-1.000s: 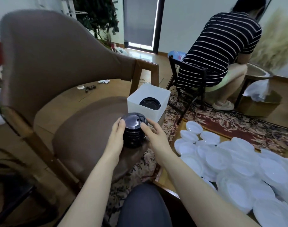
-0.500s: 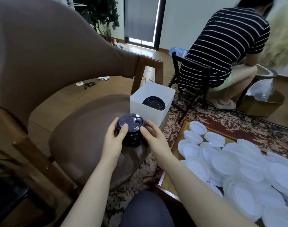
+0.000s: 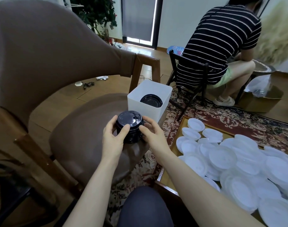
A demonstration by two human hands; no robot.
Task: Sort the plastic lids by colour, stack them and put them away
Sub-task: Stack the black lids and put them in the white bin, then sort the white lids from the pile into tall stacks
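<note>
A stack of black lids (image 3: 129,128) stood on the brown seat of an armchair (image 3: 84,131), held between two bare hands. The left hand (image 3: 114,138) curled around the stack's left side, its fingers bent against the lids and its thumb near the top rim. The right hand (image 3: 153,135) cupped the right side, fingertips touching the stack. Just behind the stack, also on the seat, stood a white square bin (image 3: 144,105) with more black lids (image 3: 151,101) lying inside it. To the right, a low wooden tray (image 3: 177,128) on a patterned rug (image 3: 221,115) held a large loose heap of white lids (image 3: 238,161), well apart from the black ones. Farther back, another person in a striped shirt (image 3: 221,38) sat on a dark chair (image 3: 190,76), facing away.
</note>
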